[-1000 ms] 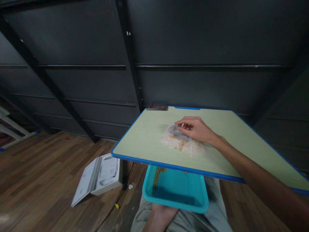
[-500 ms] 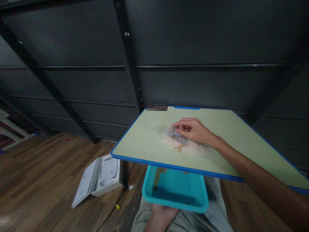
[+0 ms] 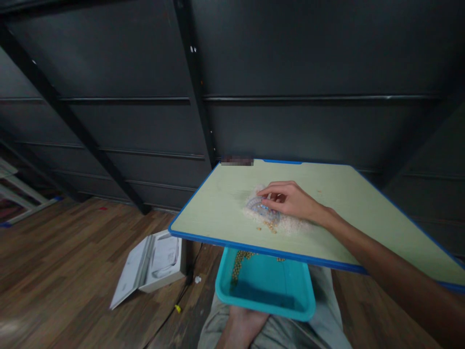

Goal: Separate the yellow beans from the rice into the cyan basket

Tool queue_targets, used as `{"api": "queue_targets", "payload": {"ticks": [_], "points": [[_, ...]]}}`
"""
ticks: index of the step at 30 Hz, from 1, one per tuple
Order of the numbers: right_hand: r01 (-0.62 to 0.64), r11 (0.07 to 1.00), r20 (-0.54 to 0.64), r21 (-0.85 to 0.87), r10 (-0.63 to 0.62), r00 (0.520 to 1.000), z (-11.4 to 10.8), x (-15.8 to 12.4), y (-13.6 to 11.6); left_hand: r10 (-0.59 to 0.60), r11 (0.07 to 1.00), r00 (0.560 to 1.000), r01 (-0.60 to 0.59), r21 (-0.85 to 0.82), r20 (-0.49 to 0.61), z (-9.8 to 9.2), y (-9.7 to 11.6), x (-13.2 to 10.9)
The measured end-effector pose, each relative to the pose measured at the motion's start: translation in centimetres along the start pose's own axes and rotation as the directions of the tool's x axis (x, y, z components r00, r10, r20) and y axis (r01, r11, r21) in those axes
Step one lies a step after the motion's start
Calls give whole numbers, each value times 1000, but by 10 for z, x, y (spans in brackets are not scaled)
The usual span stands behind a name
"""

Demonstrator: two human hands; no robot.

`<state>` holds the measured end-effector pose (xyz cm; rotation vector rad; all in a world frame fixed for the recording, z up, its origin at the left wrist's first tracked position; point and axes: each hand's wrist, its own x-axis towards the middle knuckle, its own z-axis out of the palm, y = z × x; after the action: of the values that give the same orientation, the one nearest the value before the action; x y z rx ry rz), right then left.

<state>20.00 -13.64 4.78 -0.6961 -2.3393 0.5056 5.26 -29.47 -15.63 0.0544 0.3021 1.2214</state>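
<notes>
My right hand (image 3: 290, 201) rests on a pile of white rice mixed with yellow beans (image 3: 283, 224) on the pale green table top (image 3: 218, 208). Its fingers are curled round a small clear plastic piece (image 3: 257, 207) that lies flat on the grains. A few loose beans (image 3: 267, 226) lie at the pile's near side. Below the table's front edge my left hand (image 3: 243, 325) holds up a turquoise tray (image 3: 265, 286) from underneath; several yellow beans (image 3: 240, 261) lie in the tray's far left corner. The left hand's fingers are hidden under the tray.
The table has a blue rim (image 3: 254, 248) and slopes down to the right. An open white box (image 3: 152, 261) lies on the wooden floor (image 3: 72, 252) at the left. A dark metal wall with slanted struts (image 3: 196, 97) stands behind the table.
My right hand with the clear piece has slid a little toward the near left across the pile, and a few beans now lie closer to the table's front edge.
</notes>
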Motion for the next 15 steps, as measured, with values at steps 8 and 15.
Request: {"api": "queue_targets", "payload": {"ticks": [8,15], "points": [[6,1000,16,3,-6,1000,5,0,-5,-13,999,997,10,36,82,13,4,-1],[25,1000,32,0,-25,999,9,-1,-7,-33,999,995,30,38,97,13,5,-2]]}}
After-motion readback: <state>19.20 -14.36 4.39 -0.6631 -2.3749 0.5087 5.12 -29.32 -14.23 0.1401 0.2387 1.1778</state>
